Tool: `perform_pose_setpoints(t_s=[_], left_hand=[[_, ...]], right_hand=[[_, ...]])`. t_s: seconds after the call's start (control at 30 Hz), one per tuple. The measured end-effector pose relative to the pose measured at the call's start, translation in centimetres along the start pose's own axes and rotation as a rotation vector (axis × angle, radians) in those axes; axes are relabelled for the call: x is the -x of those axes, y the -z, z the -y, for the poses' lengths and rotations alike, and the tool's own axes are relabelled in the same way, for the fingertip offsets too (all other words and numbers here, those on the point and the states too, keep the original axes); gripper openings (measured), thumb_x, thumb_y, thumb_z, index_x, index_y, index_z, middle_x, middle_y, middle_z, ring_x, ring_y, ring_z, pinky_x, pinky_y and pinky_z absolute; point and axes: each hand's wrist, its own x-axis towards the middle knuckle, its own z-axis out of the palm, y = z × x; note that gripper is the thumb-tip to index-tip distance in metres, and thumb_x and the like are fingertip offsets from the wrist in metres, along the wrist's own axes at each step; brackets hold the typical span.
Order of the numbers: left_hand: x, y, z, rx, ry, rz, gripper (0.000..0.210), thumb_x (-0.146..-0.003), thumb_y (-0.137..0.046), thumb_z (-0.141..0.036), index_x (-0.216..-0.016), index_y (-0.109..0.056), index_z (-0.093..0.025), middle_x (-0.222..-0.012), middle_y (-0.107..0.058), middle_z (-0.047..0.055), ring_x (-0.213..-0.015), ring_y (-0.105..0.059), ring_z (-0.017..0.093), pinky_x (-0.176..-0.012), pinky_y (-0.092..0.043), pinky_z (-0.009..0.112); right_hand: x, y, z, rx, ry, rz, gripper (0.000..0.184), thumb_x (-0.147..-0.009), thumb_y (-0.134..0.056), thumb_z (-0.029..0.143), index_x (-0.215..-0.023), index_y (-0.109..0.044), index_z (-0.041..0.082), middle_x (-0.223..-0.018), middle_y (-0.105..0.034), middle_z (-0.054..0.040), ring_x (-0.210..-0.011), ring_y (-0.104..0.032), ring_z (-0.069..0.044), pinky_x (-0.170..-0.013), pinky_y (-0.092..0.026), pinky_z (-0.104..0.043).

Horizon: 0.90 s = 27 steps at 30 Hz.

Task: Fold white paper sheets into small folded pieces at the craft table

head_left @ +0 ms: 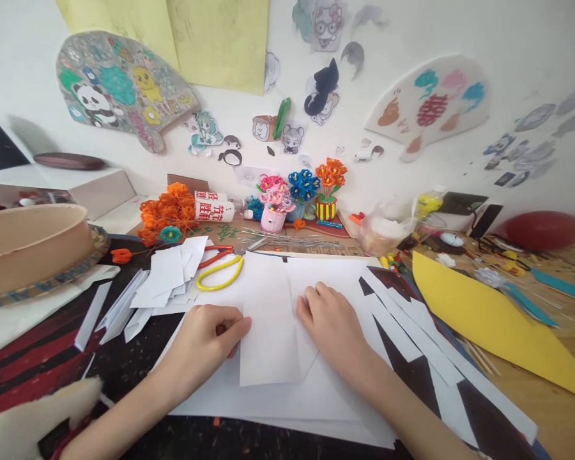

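Note:
A folded sheet of white paper (268, 326) lies in front of me on top of larger white sheets (220, 393). My left hand (215, 332) is closed at its left edge, thumb and curled fingers pinching the paper there. On the other side, my right hand (330, 319) has its fingers bent together against the right part of the paper, where a slanted flap shows beneath; its fingertips are partly hidden. Scissors with red and yellow handles (220, 271) rest beyond my left hand. Beside them is a pile of small white paper pieces (165, 278).
White paper strips (414, 326) lie to the right, near a yellow sheet (489, 326). Folded strips (122, 306) and a round tan container (33, 246) are at left. Orange craft flowers (172, 207) and small flower pots (273, 217) stand along the wall.

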Motion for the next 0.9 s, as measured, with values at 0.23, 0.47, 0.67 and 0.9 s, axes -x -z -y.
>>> perform_pose_setpoints(t_s=[0.23,0.47,0.67,0.9], left_hand=[[0.2,0.0,0.4,0.027,-0.001,0.008,0.04,-0.08,-0.046,-0.038,-0.045,-0.045,-0.018,-0.044,-0.048,-0.003,-0.047,-0.042,0.012,-0.052,-0.03,0.024],[0.0,0.1,0.4,-0.035,-0.03,-0.014,0.042,-0.081,-0.044,-0.047,-0.05,-0.038,-0.019,-0.048,-0.037,-0.004,-0.049,-0.034,0.012,-0.05,-0.025,0.025],[-0.2,0.0,0.4,-0.013,-0.014,-0.035,0.041,-0.082,-0.044,-0.047,-0.053,-0.038,-0.019,-0.051,-0.035,-0.005,-0.051,-0.033,0.012,-0.051,-0.025,0.024],[-0.4,-0.1,0.4,-0.024,0.007,-0.044,0.042,-0.083,-0.043,-0.05,-0.054,-0.039,-0.019,-0.051,-0.034,-0.005,-0.051,-0.033,0.011,-0.051,-0.025,0.024]], right_hand=[[-0.2,0.0,0.2,0.004,-0.021,0.032,0.023,-0.087,-0.047,0.02,-0.065,-0.051,0.018,-0.066,-0.053,-0.0015,-0.06,-0.049,-0.016,-0.057,-0.028,-0.029],[0.3,1.0,-0.1,-0.175,-0.051,0.051,0.029,-0.09,-0.048,0.03,-0.064,-0.045,0.019,-0.069,-0.05,-0.0006,-0.063,-0.049,-0.016,-0.06,-0.032,-0.029],[0.7,1.4,0.4,-0.195,-0.032,-0.006,0.021,-0.08,-0.059,0.025,-0.066,-0.045,0.019,-0.072,-0.052,-0.001,-0.071,-0.049,-0.019,-0.066,-0.034,-0.031],[0.7,1.1,0.9,-0.177,-0.013,0.055,0.022,-0.084,-0.053,0.022,-0.065,-0.042,0.019,-0.069,-0.051,-0.0004,-0.065,-0.047,-0.017,-0.061,-0.034,-0.03]])
